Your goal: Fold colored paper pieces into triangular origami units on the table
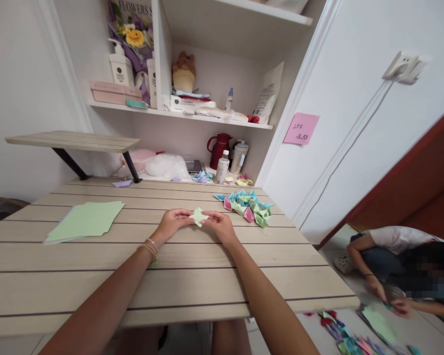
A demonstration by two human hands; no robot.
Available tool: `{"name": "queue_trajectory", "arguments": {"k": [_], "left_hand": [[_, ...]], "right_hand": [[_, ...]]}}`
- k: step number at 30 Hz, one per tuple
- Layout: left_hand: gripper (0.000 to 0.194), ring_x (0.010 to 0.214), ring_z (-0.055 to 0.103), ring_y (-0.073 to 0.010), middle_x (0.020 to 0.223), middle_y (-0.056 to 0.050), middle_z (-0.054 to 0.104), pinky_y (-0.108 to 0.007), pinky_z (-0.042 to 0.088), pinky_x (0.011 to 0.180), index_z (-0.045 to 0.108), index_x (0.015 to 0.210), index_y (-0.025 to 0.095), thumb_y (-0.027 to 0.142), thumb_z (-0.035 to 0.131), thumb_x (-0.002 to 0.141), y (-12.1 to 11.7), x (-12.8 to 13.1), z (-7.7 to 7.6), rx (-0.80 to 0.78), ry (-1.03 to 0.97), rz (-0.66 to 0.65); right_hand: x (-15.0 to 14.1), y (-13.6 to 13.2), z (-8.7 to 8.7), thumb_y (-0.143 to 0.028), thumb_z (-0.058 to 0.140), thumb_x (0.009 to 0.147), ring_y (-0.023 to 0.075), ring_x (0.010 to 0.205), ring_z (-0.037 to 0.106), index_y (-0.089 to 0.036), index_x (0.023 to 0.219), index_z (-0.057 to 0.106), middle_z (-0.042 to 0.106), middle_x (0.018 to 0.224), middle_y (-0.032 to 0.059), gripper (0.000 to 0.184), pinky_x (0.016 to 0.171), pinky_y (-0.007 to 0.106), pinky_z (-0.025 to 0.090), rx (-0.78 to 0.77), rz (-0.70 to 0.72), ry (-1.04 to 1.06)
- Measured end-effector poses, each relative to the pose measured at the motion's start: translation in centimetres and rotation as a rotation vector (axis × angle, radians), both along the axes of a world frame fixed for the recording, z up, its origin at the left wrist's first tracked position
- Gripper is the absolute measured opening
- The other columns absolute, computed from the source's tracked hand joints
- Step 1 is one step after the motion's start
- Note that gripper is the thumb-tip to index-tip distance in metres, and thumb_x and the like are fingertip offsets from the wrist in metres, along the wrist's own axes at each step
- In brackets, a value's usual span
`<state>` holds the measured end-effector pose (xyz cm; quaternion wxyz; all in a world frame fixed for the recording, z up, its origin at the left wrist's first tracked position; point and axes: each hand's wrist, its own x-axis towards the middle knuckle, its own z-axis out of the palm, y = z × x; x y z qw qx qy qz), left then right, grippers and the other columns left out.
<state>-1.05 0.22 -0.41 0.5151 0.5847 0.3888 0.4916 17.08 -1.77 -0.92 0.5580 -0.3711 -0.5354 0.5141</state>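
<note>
Between my two hands, just above the middle of the table, is a small pale green folded paper [199,217] with pointed corners. My left hand [173,223] pinches its left side, and my right hand [221,226] pinches its right side. To the right of my hands lies a pile of folded paper pieces [246,203] in blue, green and pink. A stack of flat light green paper sheets [87,222] rests on the table at the left, apart from my left hand.
A small raised shelf [74,140] stands at the table's back left. At the back are a clear bottle [222,167], a dark red jug [219,150] and a plastic bag [167,166]. On the floor at right, a person [395,261] crouches by colourful folded papers [346,335].
</note>
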Motion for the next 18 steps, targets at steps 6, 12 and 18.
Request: {"name": "queue_trajectory", "arguments": {"k": [6,12,18], "left_hand": [[0.035,0.069,0.064,-0.0191,0.074,-0.008,0.070,-0.032,0.050,0.072,0.069,0.079,0.010,0.032,0.076,0.053,0.06,0.01,-0.24,-0.004,-0.006,0.009],[0.026,0.063,0.063,-0.0167,0.065,-0.005,0.069,-0.030,0.052,0.068,0.069,0.070,0.012,0.033,0.073,0.057,-0.01,0.25,-0.08,0.011,-0.063,0.025],[0.019,0.061,0.061,-0.0145,0.065,-0.004,0.067,-0.026,0.051,0.064,0.068,0.068,0.013,0.030,0.071,0.061,-0.27,0.49,0.11,0.088,0.008,0.020]], "right_hand": [[0.12,0.01,-0.01,-0.029,0.076,0.054,0.0161,0.068,0.062,-0.016,0.092,0.068,0.069,0.074,0.0029,0.041,0.073,0.031,0.047,-0.001,0.028,0.032],[0.06,0.08,-0.13,-0.029,0.077,0.052,0.0156,0.065,0.061,-0.018,0.086,0.069,0.067,0.067,0.0009,0.037,0.068,0.029,0.047,0.012,0.011,0.014],[-0.19,0.52,-0.76,-0.037,0.072,0.057,0.0167,0.065,0.060,-0.016,0.068,0.069,0.068,0.069,0.0032,0.023,0.065,0.029,0.047,-0.014,-0.065,0.035]]}}
